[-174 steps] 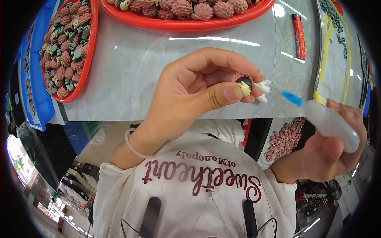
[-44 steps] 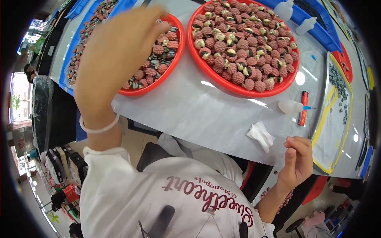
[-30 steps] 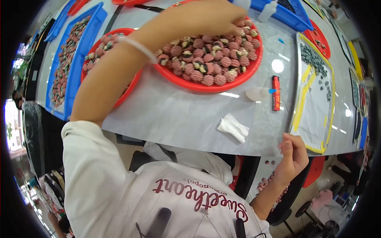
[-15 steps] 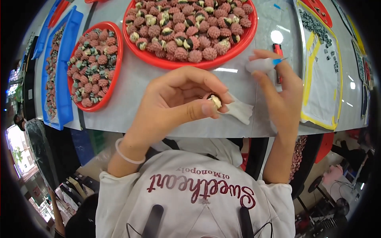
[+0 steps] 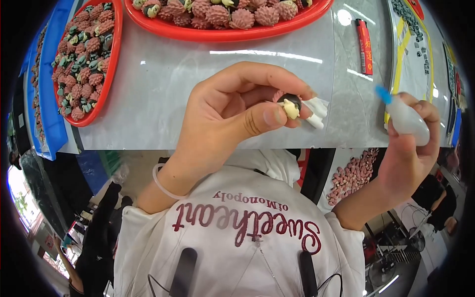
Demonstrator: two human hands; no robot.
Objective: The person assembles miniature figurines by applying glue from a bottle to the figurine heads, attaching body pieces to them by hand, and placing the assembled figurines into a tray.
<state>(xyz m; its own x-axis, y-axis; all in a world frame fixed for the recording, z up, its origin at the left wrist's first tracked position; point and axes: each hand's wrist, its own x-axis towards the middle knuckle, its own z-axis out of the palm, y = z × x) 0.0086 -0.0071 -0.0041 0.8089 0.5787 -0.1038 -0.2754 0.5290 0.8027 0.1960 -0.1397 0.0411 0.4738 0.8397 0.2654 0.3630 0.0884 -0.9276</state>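
Between the thumb and fingers of my left hand (image 5: 217,116) is a small piece (image 5: 291,106) with a knobbly pink shell, a dark band and a cream-coloured front, which faces me. Just behind these fingertips a crumpled white tissue (image 5: 318,110) lies on the table. My right hand (image 5: 403,166) is off to the right beyond the table's near edge, its fingers wrapped round a translucent white squeeze bottle (image 5: 410,123). The bottle's blue nozzle points up and to the left, well apart from the piece.
A large red tray (image 5: 232,34) full of similar pink pieces stands at the far side. To the left are a smaller red tray (image 5: 113,64) and a blue bin (image 5: 55,106). A red lighter-like item (image 5: 364,47) lies near a yellow-edged tray (image 5: 402,52) of small dark pieces.
My right hand has drawn the squeeze bottle back toward me and to the right, with its nozzle now upward. The held piece shows more of its cream front. The view has shifted nearer.
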